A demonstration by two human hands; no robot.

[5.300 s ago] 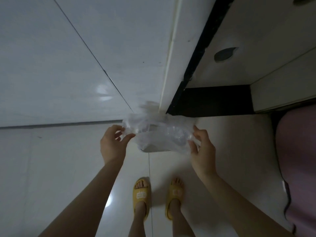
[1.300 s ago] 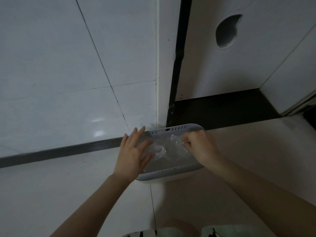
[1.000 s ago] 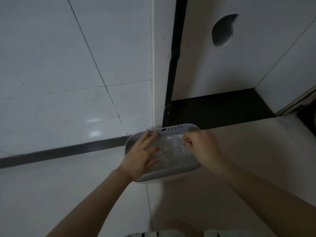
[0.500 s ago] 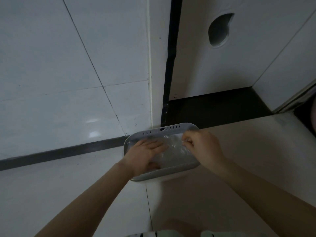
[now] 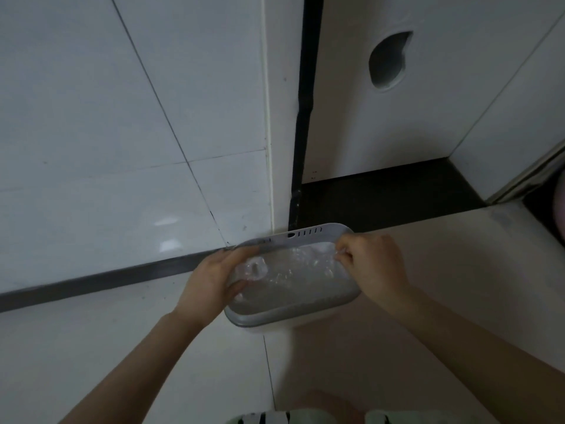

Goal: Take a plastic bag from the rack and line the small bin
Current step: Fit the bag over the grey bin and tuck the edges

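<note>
A small white bin [image 5: 305,236] with a grey slotted rim stands on the floor against the wall corner. A clear, crinkled plastic bag [image 5: 290,270] lies inside its opening. My left hand [image 5: 214,280] is at the bin's left rim, fingers curled around the bag's left edge there. My right hand [image 5: 371,264] pinches the bag's edge at the right rim, near the back corner. The left part of the rim is hidden under my left hand.
White tiled wall [image 5: 122,133] with a dark baseboard [image 5: 107,278] runs to the left. A white cabinet door with a round cut-out handle [image 5: 386,61] stands behind the bin above a dark recess [image 5: 382,197]. Pale tiled floor surrounds the bin.
My left hand has shifted from pressing down inside the bin to the left rim, gripping the bag's edge. My right hand stays at the right rim, holding the bag.
</note>
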